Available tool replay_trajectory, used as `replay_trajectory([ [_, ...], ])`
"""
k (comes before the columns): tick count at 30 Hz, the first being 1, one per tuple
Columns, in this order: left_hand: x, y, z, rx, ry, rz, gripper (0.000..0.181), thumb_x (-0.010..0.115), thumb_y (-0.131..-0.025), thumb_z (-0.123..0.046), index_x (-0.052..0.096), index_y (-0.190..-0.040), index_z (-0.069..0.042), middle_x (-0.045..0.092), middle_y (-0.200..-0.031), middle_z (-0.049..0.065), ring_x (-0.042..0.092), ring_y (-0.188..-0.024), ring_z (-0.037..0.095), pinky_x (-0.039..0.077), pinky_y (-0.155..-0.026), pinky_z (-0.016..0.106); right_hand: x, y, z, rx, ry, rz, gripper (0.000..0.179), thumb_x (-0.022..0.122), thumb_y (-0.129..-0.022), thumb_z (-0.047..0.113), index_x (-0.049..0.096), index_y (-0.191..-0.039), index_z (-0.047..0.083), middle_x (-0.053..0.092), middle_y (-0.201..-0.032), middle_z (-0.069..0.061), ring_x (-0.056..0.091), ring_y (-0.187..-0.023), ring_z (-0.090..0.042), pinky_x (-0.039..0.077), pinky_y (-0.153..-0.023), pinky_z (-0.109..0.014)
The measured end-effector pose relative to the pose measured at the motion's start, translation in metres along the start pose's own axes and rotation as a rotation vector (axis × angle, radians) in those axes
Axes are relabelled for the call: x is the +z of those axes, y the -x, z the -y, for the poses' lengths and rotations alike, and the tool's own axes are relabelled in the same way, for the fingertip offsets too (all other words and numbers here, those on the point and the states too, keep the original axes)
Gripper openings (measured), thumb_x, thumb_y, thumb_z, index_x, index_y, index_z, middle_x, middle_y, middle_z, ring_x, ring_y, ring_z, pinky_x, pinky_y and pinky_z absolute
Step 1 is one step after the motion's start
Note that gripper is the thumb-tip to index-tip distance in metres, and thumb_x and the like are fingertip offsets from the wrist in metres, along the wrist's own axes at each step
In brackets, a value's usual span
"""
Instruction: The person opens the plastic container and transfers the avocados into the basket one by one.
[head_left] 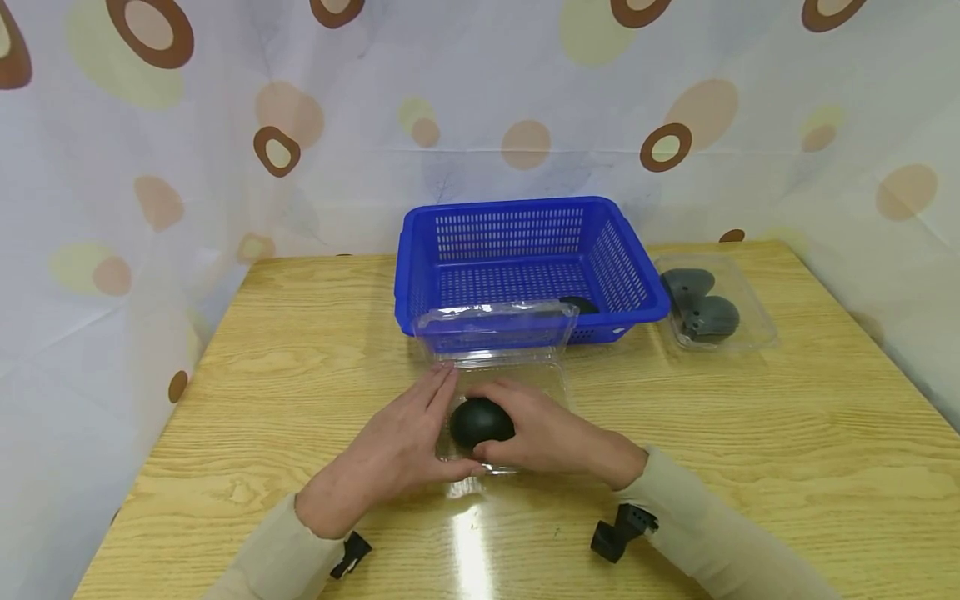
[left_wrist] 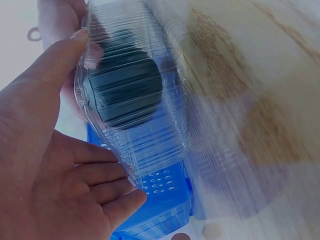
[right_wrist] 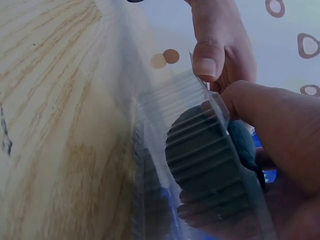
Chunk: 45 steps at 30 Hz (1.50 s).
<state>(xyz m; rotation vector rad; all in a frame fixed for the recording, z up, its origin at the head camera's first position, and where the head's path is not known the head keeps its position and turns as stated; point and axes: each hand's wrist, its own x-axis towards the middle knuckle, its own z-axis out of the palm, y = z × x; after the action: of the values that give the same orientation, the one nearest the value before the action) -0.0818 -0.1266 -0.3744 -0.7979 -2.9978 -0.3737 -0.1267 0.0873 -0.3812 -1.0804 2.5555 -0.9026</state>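
Observation:
A smooth dark green, avocado-like oval [head_left: 480, 422] lies within the base of a clear plastic clamshell box [head_left: 525, 379]. My right hand [head_left: 536, 429] holds it from the right, thumb at the near side and fingers curled over the far side. In the right wrist view the oval [right_wrist: 200, 150] shows through the ribbed box wall. My left hand [head_left: 401, 433] is spread along the box's left side, its fingers fairly straight. Its thumb touches the near rim, as the left wrist view shows beside the box wall [left_wrist: 150, 145]. The box's lid [head_left: 495, 329] stands raised against the basket.
Behind the box is a blue slotted basket [head_left: 510, 275] with another dark oval [head_left: 579, 305] at its near right corner. To the right, a second clear box [head_left: 750, 321] contains two dark ovals [head_left: 711, 318]. A patterned curtain [head_left: 480, 100] borders the wooden table [head_left: 750, 467].

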Motion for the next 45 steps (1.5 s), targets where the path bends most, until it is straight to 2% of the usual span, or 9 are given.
replay_trajectory([
  [7,-0.001,-0.001,-0.001,-0.040,0.003,0.022,0.117,0.067,-0.077,-0.074,0.023,-0.156,0.002,0.025,-0.163,0.018,0.027,-0.151,0.030,0.035,-0.119,0.042,-0.010,0.007,-0.001,-0.001,0.004,-0.011,0.062,0.074,-0.081,0.030,0.055,-0.138,0.014,0.057,-0.127,-0.003,0.058,-0.104,-0.016,0.054,-0.085,-0.033],
  [12,-0.001,-0.001,-0.001,-0.040,-0.002,0.027,0.117,0.067,-0.077,-0.074,0.023,-0.156,0.001,0.025,-0.163,0.018,0.028,-0.151,0.030,0.035,-0.119,0.042,-0.017,0.012,0.001,0.005,0.002,0.002,0.061,0.074,-0.082,0.031,0.055,-0.139,0.018,0.056,-0.128,-0.001,0.056,-0.108,-0.018,0.054,-0.085,-0.034],
  [17,-0.001,-0.002,-0.002,-0.042,-0.003,0.029,0.119,0.067,-0.076,-0.074,0.022,-0.156,0.001,0.024,-0.163,0.018,0.027,-0.151,0.030,0.034,-0.120,0.042,-0.025,0.016,-0.001,-0.011,0.005,-0.019,0.058,0.072,-0.083,0.027,0.055,-0.138,0.019,0.060,-0.129,0.000,0.059,-0.111,-0.019,0.054,-0.089,-0.038],
  [22,-0.001,-0.002,-0.002,-0.058,0.011,0.032,0.119,0.067,-0.075,-0.075,0.021,-0.157,-0.001,0.024,-0.163,0.016,0.027,-0.151,0.029,0.033,-0.120,0.042,-0.035,0.020,-0.006,-0.030,-0.020,-0.058,0.058,0.073,-0.084,0.024,0.056,-0.139,0.020,0.062,-0.133,0.000,0.060,-0.113,-0.019,0.054,-0.091,-0.039],
  [30,-0.001,-0.002,-0.002,-0.084,0.011,0.055,0.119,0.066,-0.075,-0.076,0.020,-0.158,-0.003,0.022,-0.165,0.014,0.025,-0.152,0.028,0.033,-0.120,0.042,-0.049,0.033,-0.013,-0.024,-0.110,-0.109,0.058,0.076,-0.084,0.028,0.056,-0.138,0.034,0.059,-0.133,0.001,0.060,-0.107,-0.019,0.053,-0.083,-0.035],
  [38,-0.001,-0.002,-0.002,-0.073,0.009,0.046,0.118,0.065,-0.076,-0.076,0.019,-0.158,-0.003,0.022,-0.164,0.014,0.026,-0.151,0.028,0.032,-0.120,0.042,-0.060,0.043,-0.023,-0.040,-0.195,-0.119,0.055,0.075,-0.088,0.029,0.056,-0.140,0.031,0.057,-0.137,-0.002,0.060,-0.110,-0.022,0.056,-0.080,-0.033],
  [45,-0.001,-0.002,-0.002,-0.081,0.009,0.053,0.119,0.065,-0.076,-0.076,0.019,-0.158,-0.004,0.022,-0.165,0.013,0.025,-0.152,0.028,0.032,-0.120,0.042,-0.065,0.052,-0.029,-0.020,-0.184,-0.139,0.058,0.075,-0.089,0.028,0.053,-0.143,0.033,0.055,-0.141,-0.003,0.057,-0.116,-0.025,0.056,-0.081,-0.034],
])
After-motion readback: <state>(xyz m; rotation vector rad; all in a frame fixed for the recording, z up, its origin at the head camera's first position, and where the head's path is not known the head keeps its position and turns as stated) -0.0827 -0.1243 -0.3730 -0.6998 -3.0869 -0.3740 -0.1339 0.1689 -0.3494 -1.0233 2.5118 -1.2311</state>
